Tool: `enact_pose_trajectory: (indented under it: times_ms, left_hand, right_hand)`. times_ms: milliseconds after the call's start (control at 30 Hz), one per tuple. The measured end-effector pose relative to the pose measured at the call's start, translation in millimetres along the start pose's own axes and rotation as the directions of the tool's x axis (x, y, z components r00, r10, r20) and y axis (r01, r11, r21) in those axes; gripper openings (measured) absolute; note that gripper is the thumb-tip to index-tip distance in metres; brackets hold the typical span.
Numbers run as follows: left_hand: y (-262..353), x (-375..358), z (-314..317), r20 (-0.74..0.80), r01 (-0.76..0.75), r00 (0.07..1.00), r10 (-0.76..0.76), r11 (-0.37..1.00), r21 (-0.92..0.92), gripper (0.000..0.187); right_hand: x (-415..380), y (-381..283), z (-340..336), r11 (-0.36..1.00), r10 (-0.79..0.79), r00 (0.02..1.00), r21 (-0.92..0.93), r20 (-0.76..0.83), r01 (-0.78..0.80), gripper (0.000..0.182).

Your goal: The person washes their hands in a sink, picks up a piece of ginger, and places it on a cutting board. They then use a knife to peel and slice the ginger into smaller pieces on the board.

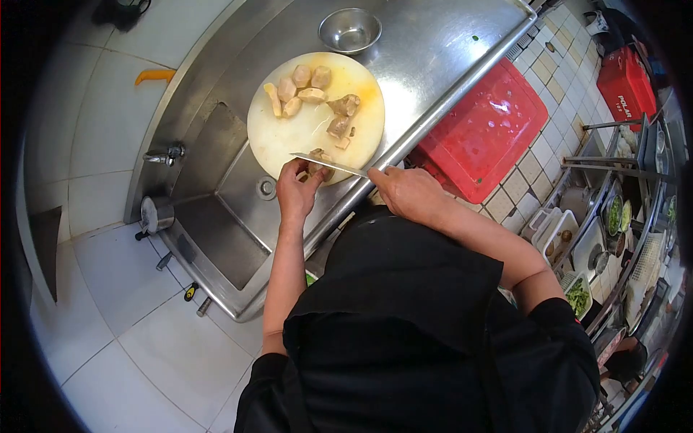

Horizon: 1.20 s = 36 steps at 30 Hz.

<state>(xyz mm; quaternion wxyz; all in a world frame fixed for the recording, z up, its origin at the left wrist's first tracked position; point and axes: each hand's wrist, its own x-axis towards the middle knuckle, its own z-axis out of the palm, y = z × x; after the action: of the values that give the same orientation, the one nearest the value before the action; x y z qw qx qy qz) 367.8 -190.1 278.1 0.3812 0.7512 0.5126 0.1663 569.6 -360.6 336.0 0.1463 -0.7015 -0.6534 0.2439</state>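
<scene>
My right hand (410,192) grips the handle of a kitchen knife (333,165), its blade pointing left over the near edge of a round white cutting board (271,141). Under the blade, the fingers of my left hand (296,191) hold a brownish chunk of what looks like a root vegetable (322,175), partly hidden by the knife and fingers. Farther back on the board lie several pale peeled chunks (286,89). To their right are two browner chunks (345,105) and a few small trimmings (343,143).
The board rests on a steel sink counter, partly over the basin (216,162). Behind it stands a small metal bowl (350,47). A tap (166,154) is on the left. A red crate (484,130) sits beyond the counter's right edge, with shelves of food containers (574,231) farther right.
</scene>
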Motion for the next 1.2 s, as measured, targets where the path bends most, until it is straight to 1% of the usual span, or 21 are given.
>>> enact_pose_trajectory:
  times_ms: [133, 200, 233, 300, 333, 400, 433, 500, 600, 700, 767, 800, 867, 933, 967, 1000, 1033, 1067, 1133, 1200]
  left_hand:
    - [-1, -1, 3, -0.025, -0.008, 1.000, 0.007, 1.000, -0.007, 0.049]
    - [0, 1, 3, -0.006, 0.014, 1.000, -0.014, 0.998, -0.068, 0.046]
    - [1, 1, 2, -0.007, 0.014, 1.000, -0.014, 0.998, -0.068, 0.046]
    - [4, 2, -1, 0.001, 0.016, 1.000, -0.016, 0.999, 0.035, 0.043]
    - [6, 2, -2, 0.001, 0.016, 1.000, -0.016, 0.999, 0.034, 0.043]
    - [8, 2, -2, 0.004, 0.028, 1.000, -0.027, 0.999, -0.030, 0.043]
    - [8, 2, -1, 0.002, 0.030, 1.000, -0.030, 0.999, -0.030, 0.043]
    - [8, 3, -1, -0.002, 0.067, 0.998, -0.067, 0.994, -0.088, 0.044]
    - [-4, 9, 0, 0.032, 0.073, 0.997, -0.072, 0.997, -0.037, 0.046]
    - [-8, 10, 2, 0.037, 0.077, 0.997, -0.075, 0.995, -0.056, 0.049]
    - [-6, 10, 1, 0.036, 0.072, 0.997, -0.070, 0.997, -0.042, 0.048]
    - [-6, 10, 1, 0.040, 0.069, 0.997, -0.068, 0.997, -0.028, 0.048]
    - [-11, 10, 2, 0.047, 0.036, 0.998, -0.034, 0.999, -0.037, 0.048]
    - [-18, 11, 5, 0.049, -0.002, 0.999, 0.004, 0.999, -0.045, 0.047]
    - [-21, 10, 7, 0.051, 0.002, 0.999, 0.003, 0.994, -0.111, 0.047]
    - [-21, 9, 6, 0.052, 0.004, 0.999, 0.005, 0.985, -0.175, 0.048]
    - [-21, 8, 4, 0.086, 0.015, 0.996, 0.004, 0.976, -0.216, 0.050]
    - [-23, 7, 5, 0.084, 0.005, 0.996, 0.013, 0.977, -0.214, 0.050]
    - [-29, 5, 8, 0.122, 0.040, 0.993, 0.008, 0.922, -0.385, 0.050]
    - [-33, 7, 6, 0.152, 0.050, 0.988, 0.011, 0.920, -0.388, 0.049]
  right_hand:
    - [0, -3, -3, 0.999, 0.000, 1.000, -0.037, 0.025, 0.001, 0.023]
    - [1, -5, -4, 0.999, -0.002, 0.999, -0.047, 0.041, 0.004, 0.024]
    - [2, -6, -3, 0.999, 0.007, 0.998, -0.042, 0.061, -0.004, 0.025]
    - [5, -8, -3, 0.999, 0.015, 0.997, -0.039, 0.081, -0.012, 0.025]
    - [6, -10, -4, 0.999, 0.030, 0.994, -0.040, 0.101, -0.026, 0.025]
    - [10, -13, -5, 0.998, 0.045, 0.991, -0.042, 0.123, -0.040, 0.025]
    - [12, -15, -6, 0.998, 0.057, 0.990, -0.048, 0.133, -0.051, 0.023]
    - [16, -19, -5, 0.997, 0.067, 0.987, -0.054, 0.143, -0.060, 0.022]
    - [23, -20, -1, 0.997, 0.066, 0.990, -0.035, 0.128, -0.062, 0.021]
    - [34, -21, 1, 0.999, 0.045, 0.990, -0.020, 0.133, -0.043, 0.022]
    - [43, -25, -6, 0.997, 0.078, 0.973, -0.012, 0.217, -0.077, 0.019]
    - [46, -24, -4, 0.997, 0.078, 0.974, -0.011, 0.212, -0.077, 0.019]
    - [53, -16, 4, 0.995, 0.065, 0.981, 0.065, 0.183, -0.078, 0.029]
    - [65, -7, 12, 0.991, 0.081, 0.977, 0.090, 0.198, -0.100, 0.030]
    - [69, -4, 16, 0.986, 0.093, 0.971, 0.116, 0.220, -0.121, 0.031]
    - [71, -5, 14, 0.985, 0.093, 0.974, 0.121, 0.208, -0.120, 0.031]
    - [72, -5, 10, 0.978, 0.125, 0.962, 0.133, 0.242, -0.161, 0.031]
    - [73, -3, 7, 0.969, 0.156, 0.948, 0.142, 0.278, -0.201, 0.032]
    - [68, -1, 8, 0.965, 0.170, 0.948, 0.151, 0.271, -0.216, 0.031]
    - [56, 0, 7, 0.948, 0.211, 0.953, 0.190, 0.219, -0.253, 0.030]
